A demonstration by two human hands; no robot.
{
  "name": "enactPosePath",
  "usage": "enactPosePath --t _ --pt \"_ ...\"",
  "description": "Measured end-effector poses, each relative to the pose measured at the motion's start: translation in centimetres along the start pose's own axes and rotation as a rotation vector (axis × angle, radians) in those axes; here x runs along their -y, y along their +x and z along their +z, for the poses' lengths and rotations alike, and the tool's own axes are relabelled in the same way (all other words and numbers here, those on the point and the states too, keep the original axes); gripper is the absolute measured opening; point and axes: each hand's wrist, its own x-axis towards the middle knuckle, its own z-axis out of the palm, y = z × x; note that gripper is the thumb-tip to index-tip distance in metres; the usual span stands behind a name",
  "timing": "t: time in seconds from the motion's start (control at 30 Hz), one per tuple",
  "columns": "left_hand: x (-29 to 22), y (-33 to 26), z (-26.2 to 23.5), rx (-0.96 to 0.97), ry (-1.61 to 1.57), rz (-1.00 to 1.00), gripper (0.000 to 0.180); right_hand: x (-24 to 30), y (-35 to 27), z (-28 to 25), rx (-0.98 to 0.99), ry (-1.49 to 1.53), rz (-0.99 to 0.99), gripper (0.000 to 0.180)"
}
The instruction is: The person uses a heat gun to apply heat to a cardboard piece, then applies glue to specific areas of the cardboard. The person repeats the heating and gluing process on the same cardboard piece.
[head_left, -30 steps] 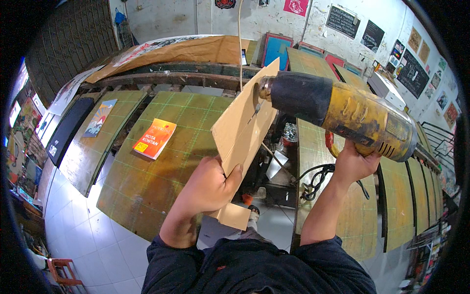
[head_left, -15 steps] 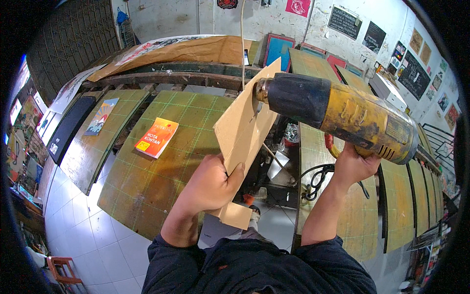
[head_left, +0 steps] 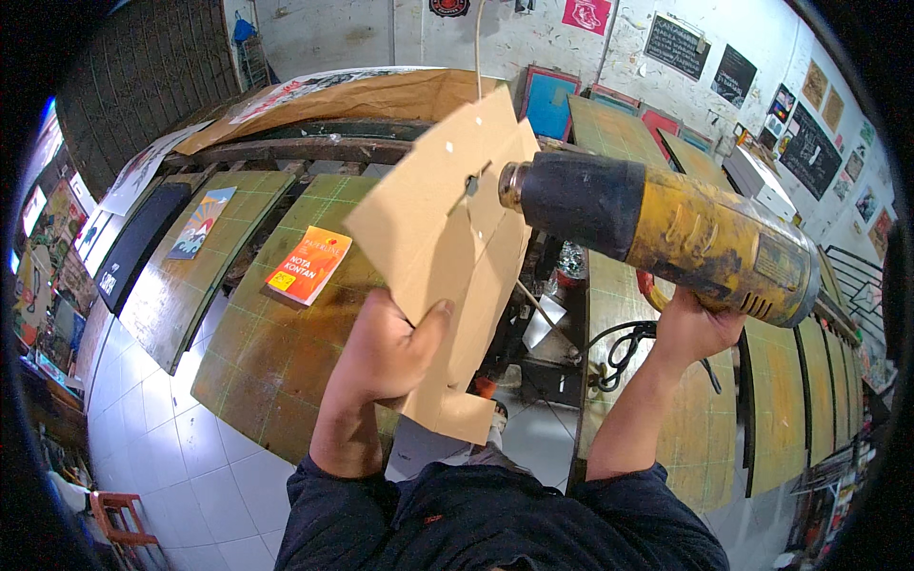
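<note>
My left hand (head_left: 392, 347) is closed around the edge of a folded brown cardboard piece (head_left: 452, 243), thumb on the face turned toward me. The cardboard is held up in the air, tilted, with a small dark hole near its upper part and a flap at the bottom. In my right hand (head_left: 700, 328) is a worn yellow and black heat gun (head_left: 671, 224), gripped by its handle. Its metal nozzle points left, close to the cardboard's hole; whether they touch I cannot tell. A black cord (head_left: 621, 357) hangs beside the right wrist.
On the green-gridded boards (head_left: 257, 381) at left lie an orange booklet (head_left: 309, 266) and a picture card with a sun (head_left: 202, 224). More boards (head_left: 666, 400) stand at right. Brown paper (head_left: 362, 100) covers the far side. A red stool (head_left: 122, 519) is at lower left.
The cardboard has turned so its broad face shows more, and my left hand has shifted slightly left. The heat gun has moved a little right and down.
</note>
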Motion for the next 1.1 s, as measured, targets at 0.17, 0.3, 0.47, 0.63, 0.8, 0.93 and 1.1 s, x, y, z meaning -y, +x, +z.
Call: enactPosePath --t 0.17,0.3,0.47,0.63,0.8,0.93,1.1 --pt "-0.1 0.3 -1.0 -0.129 -0.127 0.060 0.018 -0.1 -0.3 0.2 0.031 0.127 -0.018 0.038" --pt "-0.3 0.2 -1.3 -0.124 -0.113 0.057 0.017 0.2 -0.6 0.3 0.078 0.167 0.028 0.035" --pt "-0.4 0.1 -1.4 -0.127 -0.084 0.052 0.015 0.8 -0.7 0.6 0.065 0.182 0.037 0.030" --pt "-0.4 0.0 -1.3 -0.147 -0.107 0.031 0.014 1.0 -0.7 0.9 0.063 0.287 0.049 0.030" --pt "-0.4 -0.1 -1.1 -0.158 -0.142 0.042 0.014 0.9 -0.7 0.9 0.076 0.214 0.058 0.032" --pt "-0.4 0.0 -0.9 -0.169 -0.169 0.019 0.014 0.8 -0.8 0.8 0.121 0.233 0.039 0.037" --pt "-0.3 0.0 -0.8 -0.146 -0.111 0.061 0.017 0.8 -0.9 0.8 0.129 0.241 0.021 0.036"
